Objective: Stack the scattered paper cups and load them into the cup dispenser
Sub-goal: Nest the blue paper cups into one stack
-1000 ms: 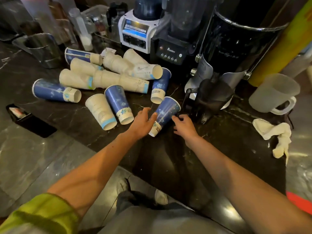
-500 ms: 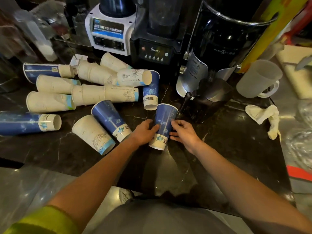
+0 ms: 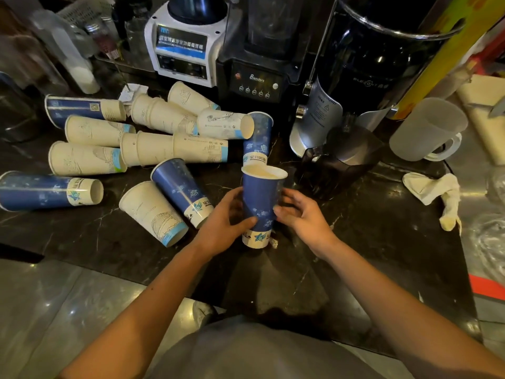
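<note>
**Both hands on upright blue cup, centre of counter**

The blue cup (image 3: 259,199) stands mouth-up on the dark marble counter (image 3: 369,242), its white base band touching the counter top, about frame centre. The left hand (image 3: 222,224) grips it from 9 o'clock with the thumb curled across the front wall and the fingers behind. The right hand (image 3: 302,217) holds it from 3 o'clock. Its thumb tip is on the wall and its fingers curve round the far side, but how firmly those fingers touch is hard to tell.

The scattered cups (image 3: 153,151) lie on their sides from 9 to 12 o'clock of the held cup, some of them nested in short stacks. The nearest are a lying blue cup (image 3: 181,191) at 10 o'clock, just beside the left hand, and a white cup (image 3: 151,212) touching it. Another blue one (image 3: 258,138) lies at 12 o'clock.

- Black blender (image 3: 255,80) at 12, at the back.
- White blender base (image 3: 181,47) at 11.
- Black urn (image 3: 382,64) at 1.
- Frosted jug (image 3: 426,127) at 2.
- Crumpled cloth (image 3: 434,191) at 3, well apart.
</note>
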A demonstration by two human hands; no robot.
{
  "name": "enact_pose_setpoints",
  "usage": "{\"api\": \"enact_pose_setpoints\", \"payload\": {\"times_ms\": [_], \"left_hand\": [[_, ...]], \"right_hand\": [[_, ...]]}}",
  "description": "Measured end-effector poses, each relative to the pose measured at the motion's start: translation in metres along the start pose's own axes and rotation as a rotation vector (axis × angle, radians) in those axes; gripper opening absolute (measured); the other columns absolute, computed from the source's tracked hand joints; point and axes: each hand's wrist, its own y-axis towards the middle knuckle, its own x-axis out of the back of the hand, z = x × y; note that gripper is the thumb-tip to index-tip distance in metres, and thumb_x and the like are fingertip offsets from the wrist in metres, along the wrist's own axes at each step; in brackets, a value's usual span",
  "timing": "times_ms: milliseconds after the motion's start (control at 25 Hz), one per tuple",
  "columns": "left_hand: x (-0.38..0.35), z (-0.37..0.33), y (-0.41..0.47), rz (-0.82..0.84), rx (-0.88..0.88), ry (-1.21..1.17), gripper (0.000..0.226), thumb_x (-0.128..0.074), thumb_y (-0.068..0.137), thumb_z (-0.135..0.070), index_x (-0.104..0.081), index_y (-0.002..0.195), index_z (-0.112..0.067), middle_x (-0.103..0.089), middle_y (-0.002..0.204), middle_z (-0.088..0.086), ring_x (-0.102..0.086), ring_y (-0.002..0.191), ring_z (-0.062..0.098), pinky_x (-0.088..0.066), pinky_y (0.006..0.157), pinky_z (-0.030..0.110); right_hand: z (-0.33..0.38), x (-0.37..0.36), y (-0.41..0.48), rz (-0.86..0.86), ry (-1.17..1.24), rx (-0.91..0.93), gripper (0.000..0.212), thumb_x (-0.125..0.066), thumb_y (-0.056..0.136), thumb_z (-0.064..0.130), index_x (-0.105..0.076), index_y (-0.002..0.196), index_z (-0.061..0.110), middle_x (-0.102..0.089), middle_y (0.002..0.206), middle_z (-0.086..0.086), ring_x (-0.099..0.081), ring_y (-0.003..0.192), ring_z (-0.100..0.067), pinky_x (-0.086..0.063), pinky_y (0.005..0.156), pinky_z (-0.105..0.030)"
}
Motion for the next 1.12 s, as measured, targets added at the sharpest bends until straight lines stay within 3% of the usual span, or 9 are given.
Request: {"api": "enact_pose_setpoints", "payload": {"times_ms": [160, 360, 440, 560, 720, 800, 880, 1000, 1120], "left_hand": [[0.001, 0.008, -0.028, -0.078, -0.036, -0.068, 0.074, -0.072, 0.087, -0.018, -0.029, 0.144, -0.036, -0.050, 0.126, -0.021, -0.053, 0.118, 0.003, -0.051, 0.091, 0.018], [0.005, 0.015, -0.059, -0.267, -0.051, -0.163, 0.083, -0.077, 0.071, -0.040, -0.031, 0.139, -0.036, -0.046, 0.140, -0.015, -0.050, 0.129, 0.009, -0.049, 0.103, 0.033], [0.007, 0.017, -0.068, -0.343, -0.050, -0.153, 0.088, -0.077, 0.067, -0.044, -0.030, 0.141, -0.034, -0.045, 0.136, -0.021, -0.051, 0.122, -0.001, -0.048, 0.101, 0.026], [0.010, 0.024, -0.078, -0.407, -0.072, -0.130, 0.081, -0.081, 0.068, -0.040, -0.031, 0.132, -0.048, -0.045, 0.131, -0.031, -0.048, 0.117, -0.019, -0.047, 0.092, 0.010], [0.012, 0.037, -0.085, -0.415, -0.075, -0.085, 0.085, -0.086, 0.070, -0.030, -0.031, 0.130, -0.054, -0.047, 0.137, -0.024, -0.047, 0.126, -0.007, -0.045, 0.101, 0.017], [0.013, 0.041, -0.087, -0.417, -0.089, -0.075, 0.088, -0.087, 0.069, -0.028, -0.034, 0.137, -0.043, -0.048, 0.142, -0.013, -0.047, 0.130, 0.001, -0.044, 0.103, 0.019], [0.014, 0.042, -0.088, -0.429, -0.111, -0.032, 0.087, -0.088, 0.068, -0.027, -0.037, 0.138, -0.033, -0.050, 0.139, -0.014, -0.047, 0.127, -0.006, -0.041, 0.101, 0.009], [0.018, 0.042, -0.091, -0.441, -0.132, 0.011, 0.084, -0.089, 0.067, -0.027, -0.036, 0.130, -0.042, -0.048, 0.128, -0.028, -0.044, 0.119, -0.021, -0.037, 0.095, 0.000], [0.020, 0.044, -0.092, -0.430, -0.152, 0.006, 0.085, -0.089, 0.067, -0.027, -0.038, 0.134, -0.037, -0.048, 0.129, -0.028, -0.045, 0.122, -0.017, -0.037, 0.100, 0.004]], "right_hand": [[0.000, -0.008, -0.004, 0.105, -0.100, 0.053, 0.049, -0.066, 0.090, 0.006, -0.048, 0.133, 0.021, -0.059, 0.123, 0.011, -0.058, 0.117, -0.009, -0.051, 0.094, -0.024], [0.004, -0.028, 0.003, 0.203, -0.191, 0.122, 0.049, -0.067, 0.087, -0.003, -0.052, 0.126, 0.023, -0.064, 0.114, 0.012, -0.063, 0.112, -0.011, -0.052, 0.095, -0.027], [0.007, -0.038, 0.006, 0.243, -0.220, 0.131, 0.046, -0.067, 0.086, -0.005, -0.055, 0.120, 0.023, -0.065, 0.111, 0.013, -0.063, 0.109, -0.008, -0.052, 0.095, -0.026], [0.012, -0.044, 0.010, 0.335, -0.305, 0.158, 0.038, -0.067, 0.087, -0.004, -0.060, 0.116, 0.019, -0.067, 0.110, 0.011, -0.065, 0.105, 0.001, -0.051, 0.092, -0.019], [0.030, -0.050, 0.020, 0.345, -0.396, 0.161, 0.030, -0.063, 0.090, -0.002, -0.063, 0.116, 0.013, -0.066, 0.105, 0.011, -0.062, 0.096, 0.010, -0.049, 0.086, -0.010], [0.042, -0.061, 0.035, 0.303, -0.393, 0.146, 0.026, -0.062, 0.093, 0.009, -0.062, 0.119, 0.013, -0.067, 0.108, 0.002, -0.064, 0.100, 0.001, -0.052, 0.088, -0.017], [0.049, -0.079, 0.059, 0.292, -0.416, 0.111, 0.032, -0.064, 0.094, 0.022, -0.059, 0.125, 0.014, -0.067, 0.114, -0.005, -0.065, 0.104, -0.012, -0.054, 0.092, -0.028], [0.052, -0.113, 0.098, 0.284, -0.454, -0.009, 0.051, -0.067, 0.091, 0.033, -0.051, 0.135, 0.012, -0.062, 0.126, -0.011, -0.062, 0.110, -0.021, -0.054, 0.093, -0.037], [0.048, -0.141, 0.124, 0.306, -0.611, -0.078, 0.070, -0.069, 0.087, 0.041, -0.041, 0.143, 0.010, -0.051, 0.142, -0.011, -0.053, 0.125, -0.025, -0.048, 0.102, -0.043]]}}
